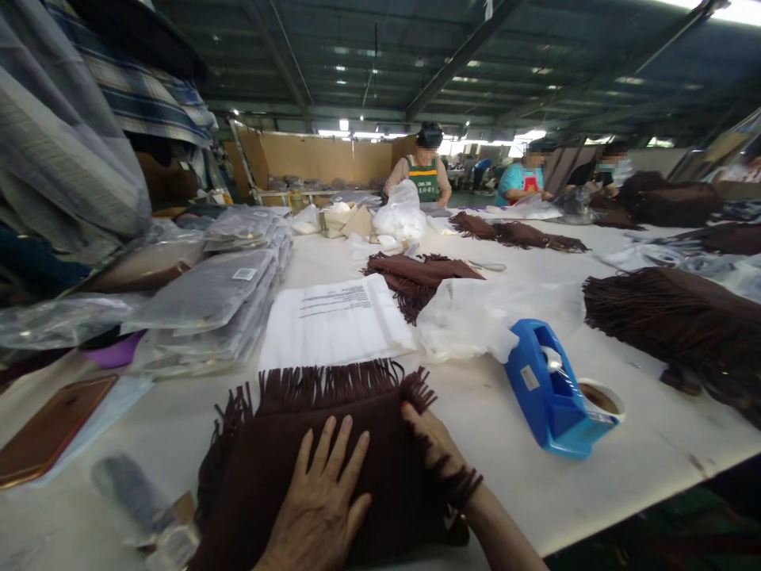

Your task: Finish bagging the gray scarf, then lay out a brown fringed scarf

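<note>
A dark brown fringed scarf (pixel 380 460) lies folded on the table before me, its fringe pointing away. My left hand (pixel 324 492) rests flat on the middle of it, fingers spread. At the far right corner my right hand (pixel 437 444) grips the scarf's edge, with its fingertips partly hidden under the folded corner and strands of fringe falling over the wrist. Just beyond the fringe is a stack of white printed bags (pixel 338 317). To the right stands a blue tape dispenser (pixel 556 396), apart from both hands.
Packed clear bags (pixel 202 289) are piled at left, near a brown phone-like case (pixel 53 428). More brown scarves lie farther back (pixel 422 274) and at right (pixel 690 309). A tape roll (pixel 600 396) touches the dispenser. A person in a green apron (pixel 423 178) works across the table (pixel 476 452).
</note>
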Tool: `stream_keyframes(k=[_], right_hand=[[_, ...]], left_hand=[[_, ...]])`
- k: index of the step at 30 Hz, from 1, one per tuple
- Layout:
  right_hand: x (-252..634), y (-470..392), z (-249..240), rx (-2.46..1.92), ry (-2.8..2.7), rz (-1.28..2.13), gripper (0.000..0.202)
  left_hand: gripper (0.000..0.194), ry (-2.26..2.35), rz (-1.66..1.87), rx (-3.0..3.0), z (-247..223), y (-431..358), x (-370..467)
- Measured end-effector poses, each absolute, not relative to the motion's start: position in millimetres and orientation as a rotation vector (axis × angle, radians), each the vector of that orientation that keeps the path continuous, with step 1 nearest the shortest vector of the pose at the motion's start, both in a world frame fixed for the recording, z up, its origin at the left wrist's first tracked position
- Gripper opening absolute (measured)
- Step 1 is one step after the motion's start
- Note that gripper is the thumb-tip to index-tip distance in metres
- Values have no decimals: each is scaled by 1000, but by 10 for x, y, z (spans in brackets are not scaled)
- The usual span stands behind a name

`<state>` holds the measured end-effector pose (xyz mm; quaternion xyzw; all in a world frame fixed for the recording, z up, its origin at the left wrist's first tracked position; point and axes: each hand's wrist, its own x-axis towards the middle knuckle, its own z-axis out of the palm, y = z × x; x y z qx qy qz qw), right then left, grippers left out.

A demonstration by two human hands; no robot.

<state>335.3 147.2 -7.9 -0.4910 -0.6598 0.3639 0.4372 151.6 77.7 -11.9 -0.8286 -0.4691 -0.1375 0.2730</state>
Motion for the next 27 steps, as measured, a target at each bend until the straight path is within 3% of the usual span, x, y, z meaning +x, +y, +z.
stream_keyframes(k=[3,8,13,17,20,27], right_hand=[[3039,1324,-129,-1421,-1850,707,55],[2583,1136,-270,-1622,-2112,91,53],[2645,1162,-375,-1510,-2253,-206,49],[2790,1224,-492,-1170,-2318,-510,40],[2837,1282,-529,-953,-2322,-627,35],[2844,1299,-404,-800,-2277,-714,37]], left_hand=[[55,-1283,-503,-2296,-179,741,1474],[44,-1516,-1071,-2290,-230,727,1396],[40,-1508,-1167,-2278,-185,700,1441],[32,-1485,-1025,-2400,32,734,1105],[26,-1793,-796,-2173,200,709,494],[34,-1991,-424,-2063,173,39,-496]])
